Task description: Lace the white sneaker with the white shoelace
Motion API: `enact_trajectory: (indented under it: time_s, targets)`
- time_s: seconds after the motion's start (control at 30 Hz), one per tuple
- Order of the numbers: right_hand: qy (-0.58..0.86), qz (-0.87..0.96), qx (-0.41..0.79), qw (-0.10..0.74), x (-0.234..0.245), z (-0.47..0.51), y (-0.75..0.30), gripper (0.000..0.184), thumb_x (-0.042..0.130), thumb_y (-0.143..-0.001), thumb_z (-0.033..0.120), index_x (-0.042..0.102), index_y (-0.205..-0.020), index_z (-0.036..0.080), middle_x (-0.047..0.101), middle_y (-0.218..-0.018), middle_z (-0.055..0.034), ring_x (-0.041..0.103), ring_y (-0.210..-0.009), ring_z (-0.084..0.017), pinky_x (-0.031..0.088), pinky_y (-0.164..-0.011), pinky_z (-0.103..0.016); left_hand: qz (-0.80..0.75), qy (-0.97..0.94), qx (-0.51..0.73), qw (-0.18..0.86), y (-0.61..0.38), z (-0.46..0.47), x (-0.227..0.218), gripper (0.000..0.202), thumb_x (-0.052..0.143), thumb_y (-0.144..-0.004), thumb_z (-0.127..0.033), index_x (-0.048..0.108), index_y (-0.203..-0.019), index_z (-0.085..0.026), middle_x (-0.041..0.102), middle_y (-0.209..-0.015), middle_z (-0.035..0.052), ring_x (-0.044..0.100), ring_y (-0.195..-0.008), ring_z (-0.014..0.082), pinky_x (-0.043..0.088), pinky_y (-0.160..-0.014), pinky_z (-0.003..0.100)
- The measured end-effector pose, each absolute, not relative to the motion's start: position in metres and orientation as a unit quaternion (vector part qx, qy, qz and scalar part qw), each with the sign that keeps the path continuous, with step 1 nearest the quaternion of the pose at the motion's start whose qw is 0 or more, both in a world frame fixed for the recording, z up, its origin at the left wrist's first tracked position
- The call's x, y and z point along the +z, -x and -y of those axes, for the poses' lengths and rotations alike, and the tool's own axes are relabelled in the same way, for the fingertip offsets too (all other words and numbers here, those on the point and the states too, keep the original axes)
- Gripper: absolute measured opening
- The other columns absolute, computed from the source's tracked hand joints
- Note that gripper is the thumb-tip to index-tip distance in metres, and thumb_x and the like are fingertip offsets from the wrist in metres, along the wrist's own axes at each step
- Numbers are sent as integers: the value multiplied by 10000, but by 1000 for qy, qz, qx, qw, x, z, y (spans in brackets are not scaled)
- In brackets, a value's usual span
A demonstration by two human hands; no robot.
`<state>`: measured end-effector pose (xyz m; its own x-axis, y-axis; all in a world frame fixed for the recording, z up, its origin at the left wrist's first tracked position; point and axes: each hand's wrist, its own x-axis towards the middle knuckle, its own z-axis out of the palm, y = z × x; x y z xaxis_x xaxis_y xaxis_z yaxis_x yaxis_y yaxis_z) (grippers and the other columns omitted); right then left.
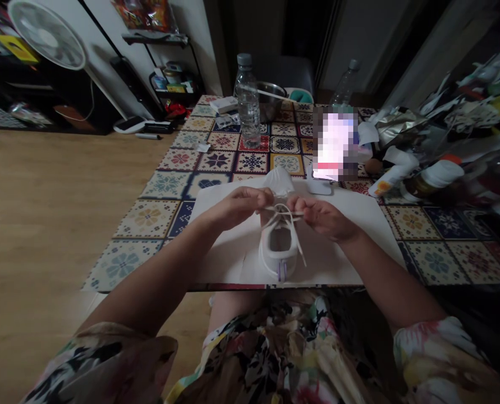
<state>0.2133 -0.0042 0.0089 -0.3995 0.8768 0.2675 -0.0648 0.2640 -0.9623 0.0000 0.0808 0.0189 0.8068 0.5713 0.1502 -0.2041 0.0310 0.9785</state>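
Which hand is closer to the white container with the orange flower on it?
The right. The right hand is at the shoelace, with the white container beyond it to the right; the left hand is on the lace's other side, farther away.

"What's hidden from you?"
"The bright screen (335, 146) at two o'clock is blurry squares. Your fingers (265, 196) hide bits of lace (299, 242). Your sleeve (439, 353) at four o'clock gets cut off."
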Motion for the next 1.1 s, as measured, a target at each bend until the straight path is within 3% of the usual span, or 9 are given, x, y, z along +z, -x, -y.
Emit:
enact_trajectory:
  time_s: [0.13, 0.23, 0.37, 0.5, 0.57, 0.67, 0.83, 1.0, 1.1]
  targets:
    - [308, 509, 560, 576, 18, 2, -221, 482, 713, -752, 613, 449, -639, 225, 446, -721, 17, 497, -670, -146, 505, -660, -321, -130, -529, 358, 758, 5, -86, 26, 536, 815, -602, -495, 403, -466, -180, 431, -618, 13, 469, -634, 147, 462, -633, 310]
    - [274, 438, 535, 669, 27, 0, -233, 435, 765, -735, 541, 466, -643, 239, 362, -618, 59, 409, -539, -108, 494, -592, -282, -101, -439, 438, 778, 9, -89, 33, 542, 792, -651, -459, 351, -502, -182, 370, -596, -14, 433, -576, 116, 459, -581, 269]
    - [275, 424, 476, 719, 31, -1, -241, 281, 766, -774, 472, 565, -763, 275, 330, -574, 87, 255, -419, -70, 331, -411, -207, -73, -415, 500, 757, 13, -90, 35, 450, 838, -627, -381, 446, -529, -183, 372, -568, -46, 370, -484, 63, 410, -491, 202]
    - [351, 451, 423, 704, 19, 3, -225, 291, 733, -791, 513, 592, -754, 261, 390, -523, 94, 260, -392, -62, 236, -374, -214, -82, -580, 398, 706, 10, -83, 29, 274, 859, -628, -334, 643, -577, -174, 516, -556, -27, 452, -463, 64, 375, -435, 195]
    - [404, 487, 364, 683, 11, 7, -213, 261, 721, -810, 487, 623, -758, 251, 479, -548, 76, 374, -436, -68, 281, -407, -209, -133, -651, 319, 676, 5, -76, 26, 195, 850, -649, -294, 718, -649, -150, 615, -618, 13, 530, -518, 87, 410, -469, 204]
    - [446, 608, 244, 610, 3, 13, -198, 127, 690, -864, 360, 674, -817, 243, 626, -683, 37, 543, -586, -96, 426, -547, -232, -203, -641, 262, 692, -5, -68, 20, 264, 864, -619, -292, 764, -808, -138, 623, -619, -2, 517, -502, 78, 372, -443, 186]
    - [385, 747, 122, 528, 0, 17, -190, 87, 601, -914, 193, 678, -889, 225, 679, -782, -7, 619, -712, -129, 485, -656, -264, -214, -611, 277, 710, -14, -60, 11, 328, 886, -586, -339, 755, -794, -123, 622, -591, -13, 468, -478, 57, 323, -428, 172]
    - [384, 762, 118, 507, 2, 18, -189, 93, 617, -886, 171, 651, -961, 214, 655, -804, -12, 595, -694, -121, 468, -614, -241, -222, -575, 376, 692, -21, -51, 8, 339, 905, -568, -366, 713, -724, -135, 610, -543, -30, 514, -485, 71, 413, -479, 189]
    - [392, 741, 156, 522, 1, 18, -188, 32, 619, -893, 201, 649, -881, 204, 638, -773, -4, 584, -695, -115, 464, -629, -239, -230, -590, 395, 665, -21, -48, 7, 327, 894, -597, -364, 673, -663, -133, 639, -581, -17, 566, -533, 81, 470, -545, 195]
